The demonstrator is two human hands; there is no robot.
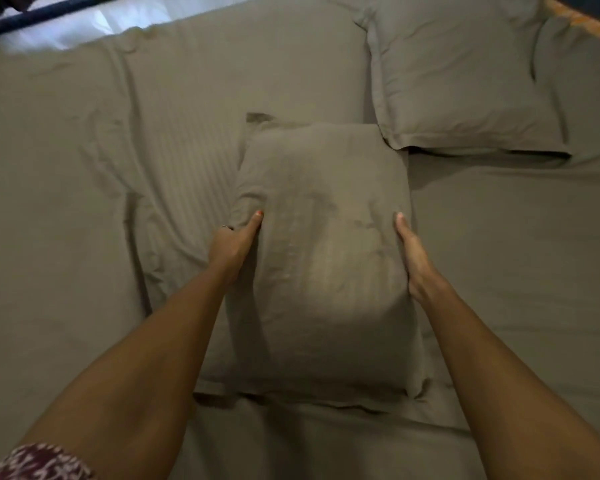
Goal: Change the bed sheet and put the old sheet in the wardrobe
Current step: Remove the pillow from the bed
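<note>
A: Where does the view sit?
B: On the person's head, looking forward and steeply down onto the bed [66, 202].
A: How near?
B: Close. Both forearms run in from the bottom corners, and the pillow [323, 258] fills the middle.
A: Any second view?
B: No, just this wide-angle one; the bed's far edge bends along the top.
</note>
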